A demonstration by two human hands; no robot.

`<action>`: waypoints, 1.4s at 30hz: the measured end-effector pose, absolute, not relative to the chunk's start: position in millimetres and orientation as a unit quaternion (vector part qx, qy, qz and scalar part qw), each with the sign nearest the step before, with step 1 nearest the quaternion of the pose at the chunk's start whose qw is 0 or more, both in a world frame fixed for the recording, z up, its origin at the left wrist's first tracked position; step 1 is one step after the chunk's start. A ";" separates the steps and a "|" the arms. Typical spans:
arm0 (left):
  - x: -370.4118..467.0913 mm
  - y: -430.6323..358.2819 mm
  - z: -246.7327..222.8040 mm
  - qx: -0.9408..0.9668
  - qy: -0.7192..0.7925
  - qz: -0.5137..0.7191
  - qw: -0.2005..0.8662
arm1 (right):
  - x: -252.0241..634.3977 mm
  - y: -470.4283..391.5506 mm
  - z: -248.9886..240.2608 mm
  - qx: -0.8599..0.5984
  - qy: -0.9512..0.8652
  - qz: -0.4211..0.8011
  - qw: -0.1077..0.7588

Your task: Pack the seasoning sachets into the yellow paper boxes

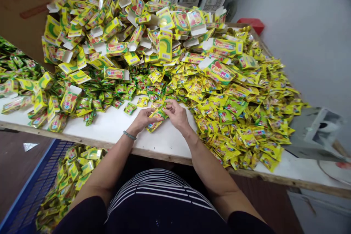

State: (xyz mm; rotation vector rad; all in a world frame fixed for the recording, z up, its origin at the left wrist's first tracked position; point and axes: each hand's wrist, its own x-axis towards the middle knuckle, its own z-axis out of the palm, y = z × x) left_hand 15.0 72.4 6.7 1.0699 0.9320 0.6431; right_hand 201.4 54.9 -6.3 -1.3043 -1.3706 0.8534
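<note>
Over the white tabletop [161, 146], a small yellow candy box [154, 125] is held between both hands. My left hand [143, 120], with a green bracelet above its wrist, has thumb and fingers closed round the box's left side. At the box's upper end, the fingers of my right hand [177, 115] are pinched together; a green and yellow packet seems to be at that end, partly hidden by the fingers. Just behind the hands lie a loose green packet [129, 108] and a small yellow packet [143, 101].
Yellow packets [241, 117] heap up on the right, green packets [93, 80] on the left. Open-ended candy boxes [164, 44] pile at the back. A blue crate [35, 179] of boxes stands below left. A grey box-like device [315, 131] sits at the right end.
</note>
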 end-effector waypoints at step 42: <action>14.5 71.2 6.8 0.468 0.401 0.334 0.713 | 191.6 39.0 17.2 -0.540 -0.623 0.377 0.423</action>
